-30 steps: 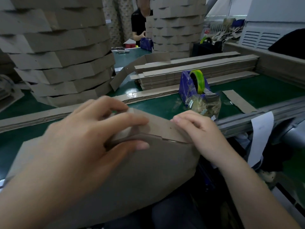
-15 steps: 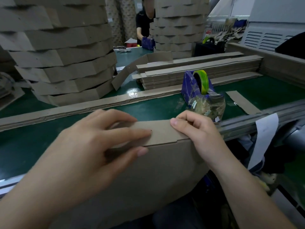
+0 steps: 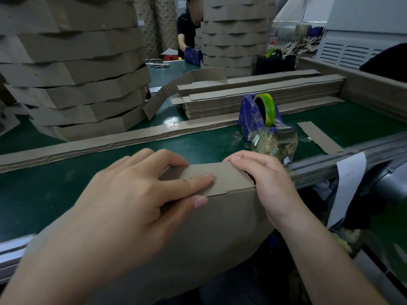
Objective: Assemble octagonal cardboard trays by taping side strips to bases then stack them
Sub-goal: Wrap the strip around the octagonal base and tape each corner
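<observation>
- Head view: the left hand [image 3: 141, 194] lies on a cardboard strip [image 3: 211, 175]. Its fingers are on top and its thumb is on the front, so it pinches the strip onto the edge of the big cardboard base [image 3: 209, 234].
- The right hand [image 3: 264, 179] curls its fingers over the strip's end at the corner of the base and grips it there.
- The base stands tilted against the near edge of the green worktop [image 3: 44, 190], close to the person's body. The strip is bent over its top edge.
- The tape holder [image 3: 259, 115] with its green roll sits just behind the right hand. No tape shows on the strip (clear tape would be hard to spot).
- A tall stack of trays [image 3: 77, 73] stands far left, and a pile of strips [image 3: 253, 93] lies behind.
- I think the step is lining up the strip with the base edge.
- Next, one hand should hold the strip down while the other reaches for tape.
</observation>
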